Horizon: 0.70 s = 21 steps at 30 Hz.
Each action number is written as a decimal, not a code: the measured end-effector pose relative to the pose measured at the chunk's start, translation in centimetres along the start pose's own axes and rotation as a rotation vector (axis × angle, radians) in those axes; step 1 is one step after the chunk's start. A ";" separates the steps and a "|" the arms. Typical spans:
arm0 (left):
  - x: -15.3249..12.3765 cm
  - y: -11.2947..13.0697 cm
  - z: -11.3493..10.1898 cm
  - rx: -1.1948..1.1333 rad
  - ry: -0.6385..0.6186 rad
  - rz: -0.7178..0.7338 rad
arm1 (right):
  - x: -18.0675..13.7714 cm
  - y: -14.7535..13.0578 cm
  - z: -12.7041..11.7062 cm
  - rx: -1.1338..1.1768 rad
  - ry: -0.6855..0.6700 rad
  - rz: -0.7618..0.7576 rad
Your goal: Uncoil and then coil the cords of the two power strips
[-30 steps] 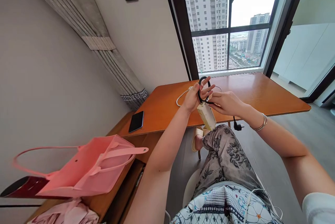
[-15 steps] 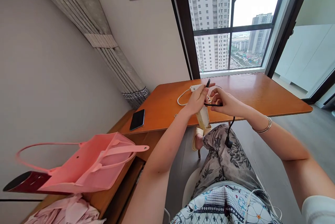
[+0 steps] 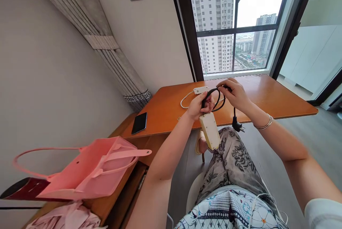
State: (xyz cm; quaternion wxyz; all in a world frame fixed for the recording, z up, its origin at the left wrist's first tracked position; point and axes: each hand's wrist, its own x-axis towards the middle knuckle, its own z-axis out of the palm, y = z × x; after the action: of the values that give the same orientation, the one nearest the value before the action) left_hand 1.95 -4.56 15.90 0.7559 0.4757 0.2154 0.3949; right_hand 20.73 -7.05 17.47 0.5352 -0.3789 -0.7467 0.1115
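Note:
My left hand [image 3: 201, 105] is closed around a black power cord [image 3: 219, 105] that bends into loops between both hands. Below that hand hangs a cream-coloured power strip [image 3: 210, 131], tilted over my lap at the table's front edge. My right hand [image 3: 234, 92] pinches the cord at the top of the loop. From it the free end drops to a black plug [image 3: 237, 125] with metal prongs, dangling above my knee. Behind my left hand, a white power strip [image 3: 201, 90] with a white cable lies on the table.
The wooden table [image 3: 278, 97] stands under a window. A dark phone [image 3: 139, 123] lies near its left end. To my left, a pink bag [image 3: 93, 172] sits on a wooden shelf beside pink cloth [image 3: 66, 216]. A gathered curtain [image 3: 104, 43] hangs by the wall.
My right hand has risen, drawing the cord into a larger loop and lifting the plug. The cream power strip now hangs lower and shows more fully below my left hand.

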 end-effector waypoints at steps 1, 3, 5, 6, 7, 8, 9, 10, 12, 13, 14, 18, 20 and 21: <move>-0.2 0.0 0.6 -0.058 -0.026 -0.033 | 0.4 0.3 0.3 0.072 0.015 0.050; -0.6 0.1 1.5 -0.152 -0.053 -0.054 | 0.7 0.8 0.7 0.286 -0.054 0.205; -0.7 0.2 1.9 -0.204 -0.059 -0.050 | 0.7 1.2 0.9 0.517 -0.172 0.363; -0.7 0.3 2.0 -0.222 -0.054 -0.046 | 0.6 1.2 0.9 0.611 -0.212 0.417; -0.6 0.3 2.0 -0.238 -0.046 -0.041 | 0.5 1.2 0.9 0.686 -0.232 0.451; -0.5 0.3 1.9 -0.251 -0.039 -0.039 | 0.4 1.1 0.8 0.744 -0.235 0.467; -0.5 0.3 1.8 -0.263 -0.032 -0.037 | 0.4 1.1 0.9 0.790 -0.233 0.476; -0.4 0.2 1.6 -0.272 -0.027 -0.035 | 0.3 1.0 0.9 0.825 -0.232 0.483; -0.2 0.1 1.5 -0.275 -0.023 -0.033 | 0.1 1.1 1.2 0.869 -0.224 0.496; -0.2 0.0 1.4 -0.270 -0.023 -0.035 | 0.1 1.1 1.4 0.882 -0.216 0.502; -0.2 -0.1 1.5 -0.264 -0.023 -0.038 | 0.0 1.2 1.6 0.893 -0.209 0.506; -0.3 -0.1 1.8 -0.231 -0.029 -0.051 | -0.1 1.5 2.0 0.924 -0.193 0.514; -0.4 0.0 2.0 -0.228 -0.028 -0.048 | -0.1 1.5 1.9 0.940 -0.181 0.521; -0.5 0.0 2.1 -0.234 -0.025 -0.047 | -0.1 1.5 1.9 0.947 -0.173 0.529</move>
State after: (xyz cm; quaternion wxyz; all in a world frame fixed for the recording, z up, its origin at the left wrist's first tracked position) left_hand 3.14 -6.10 16.80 0.8179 0.3839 0.1693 0.3937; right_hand 19.74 -5.68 15.80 0.5377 -0.2611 -0.5353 0.5968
